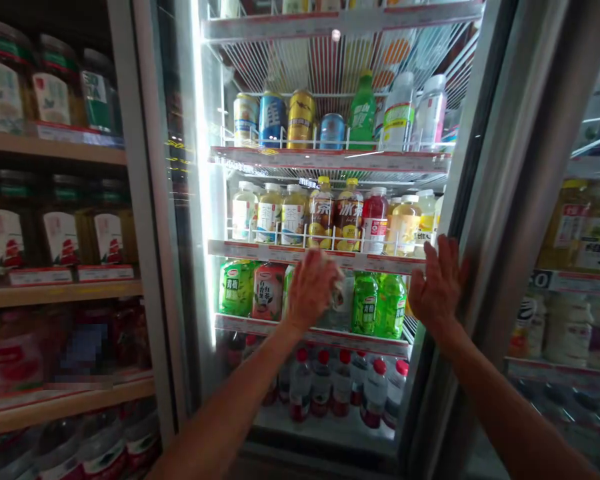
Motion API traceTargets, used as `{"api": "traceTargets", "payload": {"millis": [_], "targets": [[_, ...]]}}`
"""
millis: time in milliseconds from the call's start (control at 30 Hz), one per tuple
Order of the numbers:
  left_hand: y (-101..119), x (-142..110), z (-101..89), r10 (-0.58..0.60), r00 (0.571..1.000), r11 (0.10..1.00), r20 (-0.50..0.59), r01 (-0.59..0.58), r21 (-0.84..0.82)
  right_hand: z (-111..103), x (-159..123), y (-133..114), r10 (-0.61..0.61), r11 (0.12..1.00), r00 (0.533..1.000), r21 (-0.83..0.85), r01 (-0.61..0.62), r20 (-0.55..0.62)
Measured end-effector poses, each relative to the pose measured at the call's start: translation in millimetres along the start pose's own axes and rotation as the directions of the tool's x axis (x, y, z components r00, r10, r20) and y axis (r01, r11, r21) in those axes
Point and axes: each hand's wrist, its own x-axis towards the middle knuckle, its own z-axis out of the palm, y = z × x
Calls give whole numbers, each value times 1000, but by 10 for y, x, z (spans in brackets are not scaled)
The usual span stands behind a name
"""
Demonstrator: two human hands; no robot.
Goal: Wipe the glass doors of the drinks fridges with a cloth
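Note:
My left hand (310,290) is in front of the glass door of a lit drinks fridge, its fingers closed over a crumpled, pale cloth (338,291). Blur hides the cloth's exact shape. Behind it are green drink bottles (366,303) and the bottle shelf's price strip (280,253). To the right, my right hand (437,283) is raised with fingers apart, close to the door's right side. It holds nothing, and whether the palm touches the glass cannot be made out.
Metal door frames (500,200) stand on the right. Wooden shelves (60,293) with jars and bottles line the left. Inside the fridge are cans (301,120), iced tea bottles (349,213) and, at the bottom, red-capped bottles (323,377).

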Motion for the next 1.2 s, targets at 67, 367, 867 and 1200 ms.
{"api": "traceTargets", "payload": {"millis": [67, 367, 867, 1200], "targets": [[-64, -2, -34, -184, 978, 983, -98, 185, 3, -2, -124, -58, -26, 1000, 1000, -6, 26, 16], [-68, -257, -92, 76, 996, 996, 37, -75, -44, -34, -447, -155, -30, 1000, 998, 10, 30, 55], [-771, -748, -463, -263, 959, 957, -105, 274, 99, 49, -707, -330, -23, 999, 1000, -32, 24, 15], [-591, -1039, -378, -25, 999, 997, 27, 23, 74, 39, -752, -353, 7, 1000, 998, -9, -7, 65]]}}
